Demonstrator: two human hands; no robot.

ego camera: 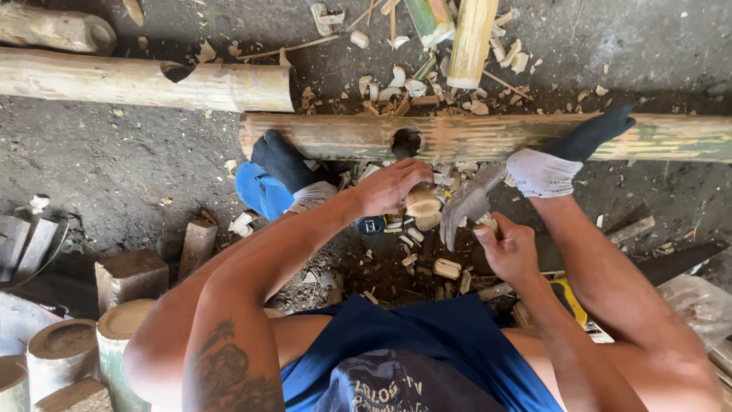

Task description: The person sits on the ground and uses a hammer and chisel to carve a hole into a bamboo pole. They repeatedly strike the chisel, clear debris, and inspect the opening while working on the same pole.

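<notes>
My left hand (pixel 393 185) grips a short pale bamboo piece (pixel 422 206), held just in front of a long greenish bamboo pole (pixel 473 137) that lies across the ground. The pole has a dark round hole (pixel 406 142) right above that hand. My right hand (pixel 507 246) is closed on the handle of a grey metal hatchet (pixel 467 204), whose head is next to the bamboo piece. My right foot (pixel 564 156), in a dark and white sock, rests on the pole. My left foot (pixel 278 164) presses against the pole's left end, over a blue sandal.
Two more bamboo poles (pixel 145 80) lie at the upper left, another (pixel 470 38) at the top. Cut bamboo sections (pixel 65 351) and wood blocks (pixel 131 275) stand at the lower left. Chips (pixel 415 88) litter the dirt. A dark blade (pixel 679 263) lies at the right.
</notes>
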